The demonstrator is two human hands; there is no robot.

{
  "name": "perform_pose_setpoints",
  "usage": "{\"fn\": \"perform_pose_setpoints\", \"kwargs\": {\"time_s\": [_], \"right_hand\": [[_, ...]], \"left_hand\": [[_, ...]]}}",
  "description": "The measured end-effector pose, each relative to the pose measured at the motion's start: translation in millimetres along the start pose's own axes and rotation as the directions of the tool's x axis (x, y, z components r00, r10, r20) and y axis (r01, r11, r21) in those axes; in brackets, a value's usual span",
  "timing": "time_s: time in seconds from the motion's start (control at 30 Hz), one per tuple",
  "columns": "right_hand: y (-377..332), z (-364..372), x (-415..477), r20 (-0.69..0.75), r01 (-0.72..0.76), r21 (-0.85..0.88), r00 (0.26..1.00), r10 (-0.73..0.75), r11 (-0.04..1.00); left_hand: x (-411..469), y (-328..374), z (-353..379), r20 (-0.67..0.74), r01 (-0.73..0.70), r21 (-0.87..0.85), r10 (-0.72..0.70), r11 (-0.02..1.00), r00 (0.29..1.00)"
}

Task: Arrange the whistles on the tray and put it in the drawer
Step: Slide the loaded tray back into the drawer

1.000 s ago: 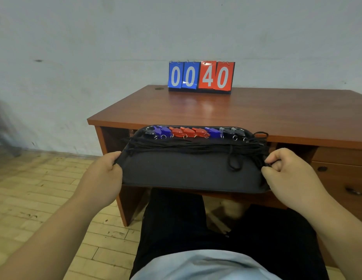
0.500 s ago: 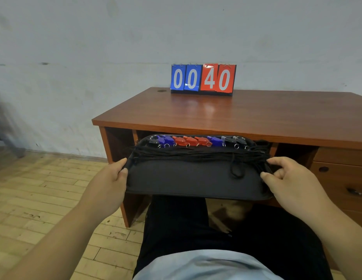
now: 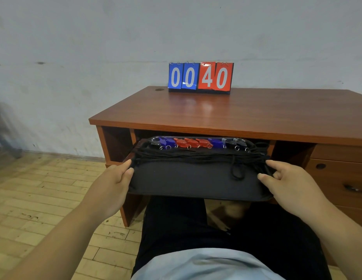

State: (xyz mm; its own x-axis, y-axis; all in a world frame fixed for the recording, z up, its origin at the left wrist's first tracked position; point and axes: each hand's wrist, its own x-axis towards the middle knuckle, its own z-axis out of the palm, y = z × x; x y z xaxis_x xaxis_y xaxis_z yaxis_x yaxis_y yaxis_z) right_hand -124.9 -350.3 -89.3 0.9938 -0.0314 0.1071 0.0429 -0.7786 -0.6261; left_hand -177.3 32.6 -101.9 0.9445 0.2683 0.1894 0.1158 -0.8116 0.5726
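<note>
We are gripping the black tray (image 3: 196, 178) by its ends, left hand (image 3: 113, 184) and right hand (image 3: 287, 184); the whistles (image 3: 196, 142) are lining its far edge, arranged. We judge stowing remains: it is only partly entering the drawer (image 3: 138, 146) under the desk (image 3: 236, 114).

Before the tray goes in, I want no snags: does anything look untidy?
Yes. On the tray, one loop of the black cords strays toward the near right, away from the bundle. The whistles sit in a neat row.
</note>
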Motion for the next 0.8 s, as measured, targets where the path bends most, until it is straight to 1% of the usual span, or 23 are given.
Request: {"fn": "perform_pose_setpoints", "kwargs": {"time_s": [0.2, 0.47, 0.7, 0.8], "right_hand": [[2, 9, 24, 0.028, -0.005, 0.026, 1.0, 0.004, 1.0], [6, 27, 58, 0.063, 0.01, -0.118, 0.998, -0.003, 0.993], [9, 35, 86, 0.126, 0.029, -0.229, 0.992, 0.001, 0.973], [12, 39, 98, 0.13, 0.035, -0.24, 0.992, -0.004, 0.97]], "left_hand": [[27, 4, -7, 0.03, -0.001, 0.055, 0.0, 0.998, 1.0], [62, 2, -1, 0.106, 0.004, 0.177, -0.023, 0.984, 0.994], [95, 1, 16, 0.176, 0.007, 0.201, -0.043, 0.98, 0.983], [111, -1, 21, 0.217, 0.019, 0.214, -0.066, 0.977, 0.974]]}}
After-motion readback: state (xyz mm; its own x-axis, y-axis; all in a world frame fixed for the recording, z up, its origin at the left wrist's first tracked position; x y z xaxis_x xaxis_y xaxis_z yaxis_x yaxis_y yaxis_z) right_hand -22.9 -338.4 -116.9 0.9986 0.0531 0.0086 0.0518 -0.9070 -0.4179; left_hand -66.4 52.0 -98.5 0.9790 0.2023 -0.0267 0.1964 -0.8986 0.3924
